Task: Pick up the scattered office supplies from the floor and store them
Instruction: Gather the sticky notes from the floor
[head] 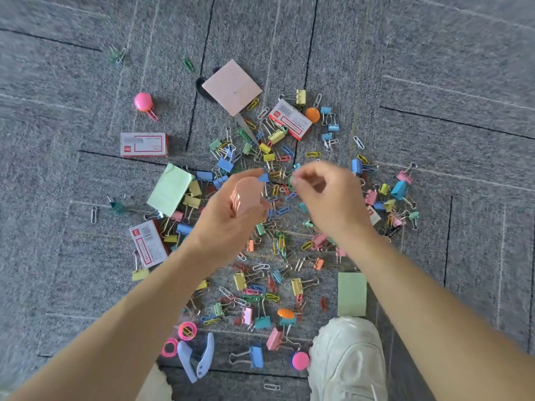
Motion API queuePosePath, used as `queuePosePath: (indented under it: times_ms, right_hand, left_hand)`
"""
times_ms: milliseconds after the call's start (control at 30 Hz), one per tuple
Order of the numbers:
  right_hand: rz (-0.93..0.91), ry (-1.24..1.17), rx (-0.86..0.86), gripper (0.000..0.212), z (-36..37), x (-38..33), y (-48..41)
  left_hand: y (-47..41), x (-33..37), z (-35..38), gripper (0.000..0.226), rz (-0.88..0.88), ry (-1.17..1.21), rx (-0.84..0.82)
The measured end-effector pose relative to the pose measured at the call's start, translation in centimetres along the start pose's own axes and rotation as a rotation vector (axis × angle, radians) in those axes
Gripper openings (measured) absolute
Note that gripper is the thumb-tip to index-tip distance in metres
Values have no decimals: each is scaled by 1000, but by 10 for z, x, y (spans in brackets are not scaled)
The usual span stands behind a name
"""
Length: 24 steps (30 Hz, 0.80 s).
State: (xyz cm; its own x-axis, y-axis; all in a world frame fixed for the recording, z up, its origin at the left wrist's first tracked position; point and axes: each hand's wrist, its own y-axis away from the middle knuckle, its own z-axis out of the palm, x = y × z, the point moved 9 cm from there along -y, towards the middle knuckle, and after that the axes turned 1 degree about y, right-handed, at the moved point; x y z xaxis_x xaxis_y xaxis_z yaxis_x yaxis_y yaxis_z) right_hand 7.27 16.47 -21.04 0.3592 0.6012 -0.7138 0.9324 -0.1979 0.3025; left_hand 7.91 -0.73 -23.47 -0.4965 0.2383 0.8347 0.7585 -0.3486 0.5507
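Observation:
My left hand (228,218) grips a pink pad of sticky notes (241,196) above the floor, with a small blue binder clip (263,178) at its fingertips. My right hand (330,198) hovers just right of it, fingers pinched together; what they pinch is too blurred to tell. Below both hands lies a dense scatter of coloured binder clips and paper clips (278,247) on grey carpet. A larger pink note pad (231,86) lies farther away. Green note pads (170,188) (351,293) lie left and near right.
Red-and-white staple boxes (144,144) (147,244) (291,120) lie about. A blue hole punch (197,357) and pink tape rolls (186,331) sit near left. A white shoe (347,360) stands at the bottom. Pink round item (143,102) lies far left.

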Motion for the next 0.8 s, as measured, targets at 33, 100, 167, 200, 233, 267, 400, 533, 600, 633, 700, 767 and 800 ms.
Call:
queuePosePath:
  times_ms: [33, 100, 167, 200, 233, 267, 400, 533, 600, 633, 700, 767, 800]
  right_hand:
    - [-21, 47, 7, 12, 0, -9, -16]
    - [-55, 127, -1, 17, 11, -30, -57]
    - [-61, 203, 3, 27, 27, -48, -98]
    - [-54, 240, 11, 30, 36, -55, -116]
    - [-48, 285, 28, 33, 45, -62, -130]
    - [-42, 350, 46, 36, 54, -67, -141]
    - [75, 538, 59, 62, 75, -81, -160]
    - [238, 547, 7, 83, 79, -75, -171]
    - [294, 542, 2, 87, 75, -73, -173]
    - [319, 556, 3, 89, 73, -73, -174]
    - [341, 586, -13, 97, 70, -73, -175]
    - [306, 585, -34, 103, 70, -76, -179]
    - [283, 579, -33, 103, 70, -78, -180]
  left_hand:
    - [0, 2, -8, 46, 11, 11, 11]
    - [0, 2, -23, 52, 18, 1, 33]
    - [3, -2, -36, 58, 6, -26, 81]
    - [4, -5, -43, 60, -2, -19, 110]
    - [6, -7, -49, 60, -9, 3, 129]
    - [7, -11, -54, 58, -23, 29, 143]
    - [8, -23, -71, 55, -62, 76, 170]
    - [11, -20, -85, 58, -46, 102, 208]
    - [12, -19, -94, 59, -41, 105, 237]
    - [13, -19, -98, 60, -37, 106, 256]
    - [15, -22, -106, 65, -33, 120, 298]
    - [18, -27, -111, 67, -27, 145, 325]
    - [19, -28, -112, 67, -27, 153, 331]
